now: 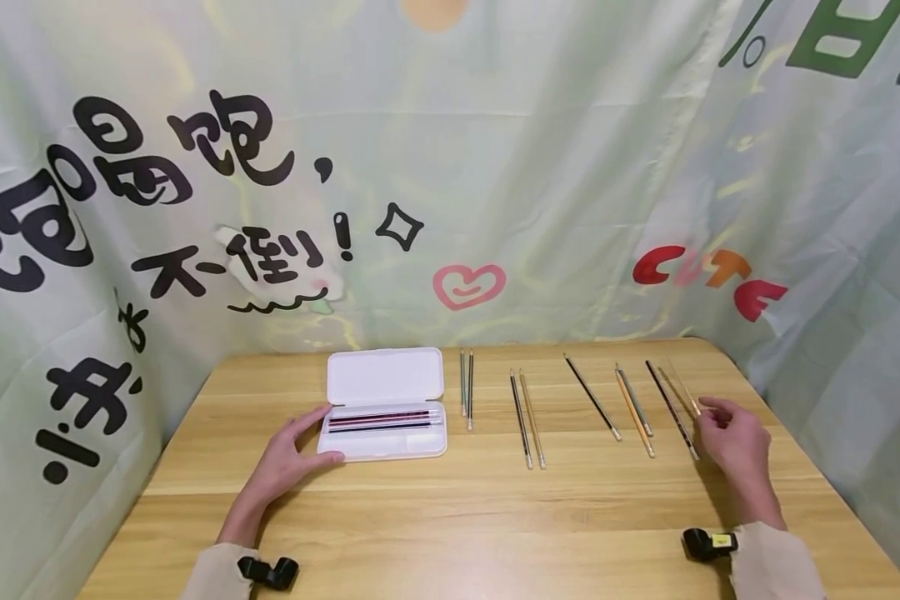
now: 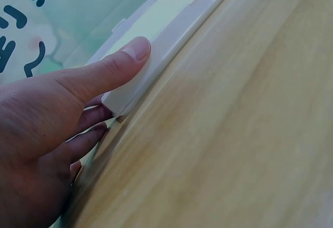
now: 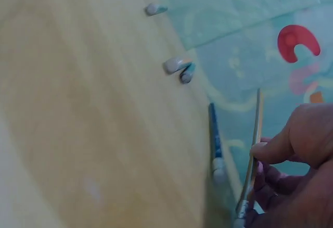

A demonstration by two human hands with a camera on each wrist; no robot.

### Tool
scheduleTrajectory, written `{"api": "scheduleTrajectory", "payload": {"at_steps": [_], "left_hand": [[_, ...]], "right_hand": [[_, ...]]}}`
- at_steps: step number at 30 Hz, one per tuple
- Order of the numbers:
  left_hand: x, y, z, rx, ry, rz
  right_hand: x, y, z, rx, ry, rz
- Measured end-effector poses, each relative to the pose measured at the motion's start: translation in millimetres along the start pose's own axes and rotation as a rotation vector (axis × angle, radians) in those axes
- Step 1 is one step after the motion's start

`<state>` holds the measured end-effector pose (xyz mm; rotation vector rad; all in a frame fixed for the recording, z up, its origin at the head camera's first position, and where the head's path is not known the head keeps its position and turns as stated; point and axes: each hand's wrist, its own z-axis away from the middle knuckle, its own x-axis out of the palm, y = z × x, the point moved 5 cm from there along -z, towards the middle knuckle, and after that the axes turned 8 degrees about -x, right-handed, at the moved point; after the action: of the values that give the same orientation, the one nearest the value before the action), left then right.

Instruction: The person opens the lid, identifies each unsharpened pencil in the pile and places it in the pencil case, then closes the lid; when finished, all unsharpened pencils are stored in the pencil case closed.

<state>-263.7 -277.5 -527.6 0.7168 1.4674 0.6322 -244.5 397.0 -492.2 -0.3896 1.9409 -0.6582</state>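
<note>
Head view, reading the table [image 1: 487,525] as a clock: open white pencil case [image 1: 401,443] at approx 10, w/ a few pencils [image 1: 378,421] inside. L hand [image 1: 292,454] is loosely spread, thumb on the case's near edge, fingers by its L end. R hand [image 1: 737,440], near 3, pinches a light pencil [image 3: 257,124] btwn thumb & fingers; its far end aims at 11, eraser end toward the palm. Dark pencil [image 1: 671,408] lies just off its 9 o'clock side; other loose pencils [image 1: 525,417] lie from approx 11 to 2.

Step in hand, I'd judge: picking up the light pencil. To do it well: pinch mid-barrel so neither end dips, lift straight before going sideways, else it may knock the dark one & roll it. Keep L-hand pressure light, b/c a hard push at that corner could skid or tip the case.
</note>
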Motion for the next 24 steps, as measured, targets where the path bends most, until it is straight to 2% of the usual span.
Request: {"api": "scheduleTrajectory", "payload": {"at_steps": [4,7,11,16,18,24], "left_hand": [[0.2,-1.1,0.8,-0.001,0.001,0.005],[0.7,-1.8,0.7,0.006,0.0,0.005],[1.0,-2.1,0.8,0.008,0.002,0.003],[1.0,-2.0,0.8,0.011,0.005,0.007],[0.9,-1.8,0.8,0.015,0.004,0.01],[0.5,-1.1,0.2,0.032,0.005,0.018]], "right_hand": [[-2.0,-12.8,-3.1,-0.045,-0.07,-0.032],[-4.4,-26.2,-4.2,-0.104,-0.083,-0.053],[-5.4,-45.7,-4.9,-0.164,-0.042,-0.119],[1.6,-66.3,-4.0,-0.166,0.012,-0.273],[5.7,-72.7,-2.8,-0.177,0.009,-0.301],[20.8,-90.5,4.3,-0.24,-0.069,-0.243]]}}
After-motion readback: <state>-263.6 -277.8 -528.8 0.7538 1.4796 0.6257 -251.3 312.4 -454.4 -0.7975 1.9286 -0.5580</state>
